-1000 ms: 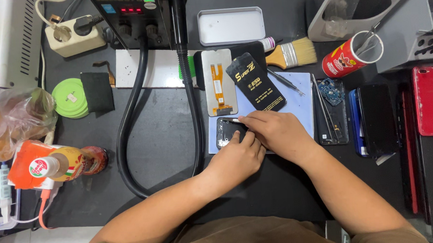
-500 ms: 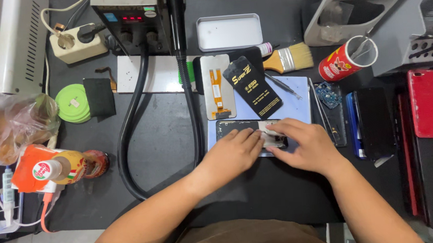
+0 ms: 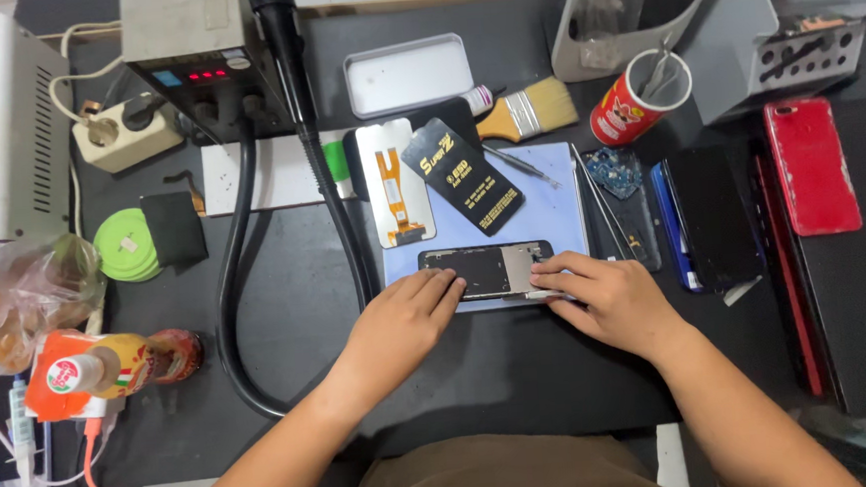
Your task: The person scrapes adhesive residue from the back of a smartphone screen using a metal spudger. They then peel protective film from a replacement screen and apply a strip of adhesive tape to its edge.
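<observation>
Head view showed the left hand (image 3: 403, 326) and right hand (image 3: 612, 298) lying flat with loose fingers, gripping nothing, touching the opened phone (image 3: 485, 270) on the blue mat (image 3: 550, 196) at frame centre, a paintbrush (image 3: 525, 112) above.

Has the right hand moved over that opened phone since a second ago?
Yes. The right hand has slid rightward, away from the black hose, from above the opened phone to its right end.

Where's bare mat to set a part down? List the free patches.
Bare black mat lies between the thick hose and the left hand, and along the near edge between both forearms. Crowded: behind the opened phone and beyond the right hand, by the stacked phones.
</observation>
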